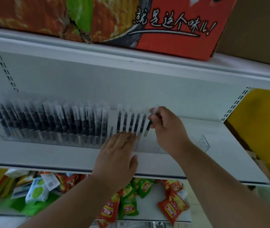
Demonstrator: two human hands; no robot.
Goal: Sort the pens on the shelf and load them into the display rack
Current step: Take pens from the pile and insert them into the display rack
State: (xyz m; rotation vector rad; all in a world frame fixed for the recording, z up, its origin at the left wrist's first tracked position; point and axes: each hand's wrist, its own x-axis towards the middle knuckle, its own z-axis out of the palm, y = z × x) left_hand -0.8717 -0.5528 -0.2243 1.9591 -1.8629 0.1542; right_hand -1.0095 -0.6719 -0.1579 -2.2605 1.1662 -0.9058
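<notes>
A long clear display rack (198,143) stands on the white shelf (48,155). Its left and middle parts are packed with several upright black pens with clear caps (52,119). A few more such pens (131,122) stand just right of a gap. My right hand (167,127) pinches one black pen (150,122), tilted, its tip down over the rack beside those pens. My left hand (119,155) lies flat with straight fingers, its fingertips touching the rack's front at the feet of the pens.
A red printed carton (163,25) sits on the shelf above. Below, red and green snack packets (127,204) lie on a lower shelf. A yellow panel (261,122) stands to the right. The right end of the rack holds no pens.
</notes>
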